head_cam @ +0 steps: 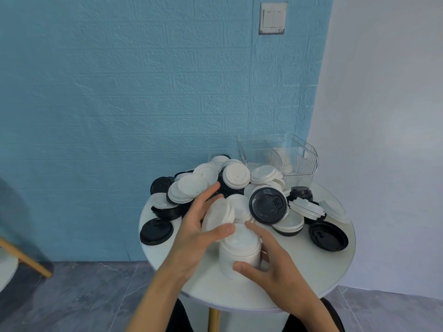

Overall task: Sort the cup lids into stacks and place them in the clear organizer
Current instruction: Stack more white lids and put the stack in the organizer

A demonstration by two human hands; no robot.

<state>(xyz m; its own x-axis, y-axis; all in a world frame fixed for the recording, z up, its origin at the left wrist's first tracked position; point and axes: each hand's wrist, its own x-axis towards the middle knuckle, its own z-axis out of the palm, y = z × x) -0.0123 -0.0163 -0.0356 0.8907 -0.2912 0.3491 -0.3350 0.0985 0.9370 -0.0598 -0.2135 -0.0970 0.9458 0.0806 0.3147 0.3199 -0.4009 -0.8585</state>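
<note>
A stack of white lids [240, 250] stands on the round white table [311, 271] near its front edge. My right hand [268, 267] grips this stack, thumb in front and fingers behind. My left hand [199, 228] holds a tilted white lid [219, 215] just above and left of the stack, thumb on its near rim. Behind lies a heap of loose white and black lids [215, 180]. One black lid [268, 205] leans upright in the middle. The clear organizer [299, 159] stands at the table's back right.
A flat black lid [156, 230] lies at the table's left edge, another black lid [328, 236] at the right. The blue brick-pattern wall [119, 104] is right behind the table. A wooden furniture leg [24, 257] shows at the far left.
</note>
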